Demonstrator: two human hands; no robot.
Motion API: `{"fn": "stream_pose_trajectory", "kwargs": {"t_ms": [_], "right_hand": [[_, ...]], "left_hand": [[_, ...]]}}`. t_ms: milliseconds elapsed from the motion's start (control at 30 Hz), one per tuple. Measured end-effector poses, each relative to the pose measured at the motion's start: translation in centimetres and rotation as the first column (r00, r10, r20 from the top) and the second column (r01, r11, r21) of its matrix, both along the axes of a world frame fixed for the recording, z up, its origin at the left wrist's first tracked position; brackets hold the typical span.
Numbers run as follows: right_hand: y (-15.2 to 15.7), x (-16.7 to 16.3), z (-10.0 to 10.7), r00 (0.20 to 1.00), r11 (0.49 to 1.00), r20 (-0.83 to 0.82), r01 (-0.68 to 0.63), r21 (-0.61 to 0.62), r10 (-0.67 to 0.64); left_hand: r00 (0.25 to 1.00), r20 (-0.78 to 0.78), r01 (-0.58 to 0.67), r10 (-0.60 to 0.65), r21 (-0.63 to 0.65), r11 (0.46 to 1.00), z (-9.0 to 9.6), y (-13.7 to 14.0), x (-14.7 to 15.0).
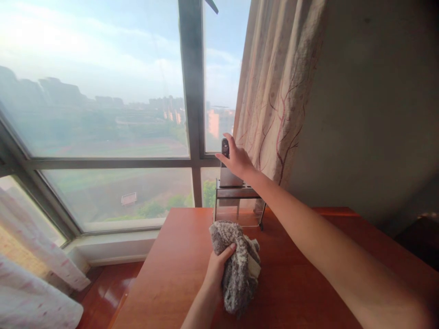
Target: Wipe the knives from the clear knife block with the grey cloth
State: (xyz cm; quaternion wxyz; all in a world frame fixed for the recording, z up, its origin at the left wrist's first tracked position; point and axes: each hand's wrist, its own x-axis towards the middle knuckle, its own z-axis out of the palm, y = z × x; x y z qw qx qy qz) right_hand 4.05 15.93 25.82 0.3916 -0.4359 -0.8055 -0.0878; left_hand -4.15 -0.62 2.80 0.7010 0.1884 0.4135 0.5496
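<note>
My left hand (219,267) is closed around a bunched, shaggy grey cloth (238,269) with a paler side showing, held over the table near its middle. Farther off, my right hand (237,157) reaches out with thumb and forefinger apart, around the black handle (225,146) of a cleaver. Its broad metal blade (230,177) points down into the slotted top of a knife rack (236,192). The rack has clear lower panels and dark legs. Whether the fingers touch the handle cannot be made out.
The reddish-brown wooden table (164,274) carries the rack near its far edge. Behind stands a large window with a grey frame (194,114). A patterned beige curtain (274,91) hangs at the right, close behind my right hand. Pale fabric (34,292) hangs at lower left.
</note>
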Motion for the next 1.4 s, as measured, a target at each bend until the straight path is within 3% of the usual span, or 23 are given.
{"fn": "stream_pose_trajectory", "kwargs": {"t_ms": [167,333,667,867,1033,1233,1400], "right_hand": [[-0.4,0.0,-3.7,0.998,0.984,0.062,0.037,-0.176,-0.026],[-1.0,0.4,-5.5,0.998,0.969,0.04,0.053,-0.241,-0.045],[-0.7,1.8,-3.7,0.99,0.969,0.016,-0.132,-0.21,0.138],[-0.2,4.0,-1.2,0.986,0.991,-0.148,-0.089,-0.1,0.074],[0.7,5.4,-0.5,0.986,0.998,-0.155,0.049,-0.044,-0.055],[1.6,5.5,-2.8,0.986,0.956,-0.018,0.154,-0.249,-0.164],[1.8,5.5,-4.3,0.989,0.927,0.06,0.146,-0.347,-0.133]], "left_hand": [[1.0,0.009,0.008,-0.008,0.005,1.0,0.0,0.0,0.0],[1.0,0.023,0.001,-0.001,-0.01,1.0,0.1,-0.1,0.0],[0.999,0.039,0.006,-0.004,-0.032,0.999,0.4,-0.2,0.0],[0.998,0.067,0.0,0.003,-0.048,0.999,0.7,-0.4,0.0],[0.99,0.138,-0.01,0.019,-0.068,0.998,0.8,-0.6,-0.1],[0.943,0.331,0.101,-0.039,-0.171,0.98,1.0,-0.6,-0.5],[0.917,0.393,-0.02,0.072,-0.134,0.991,1.1,-0.3,-0.8]]}}
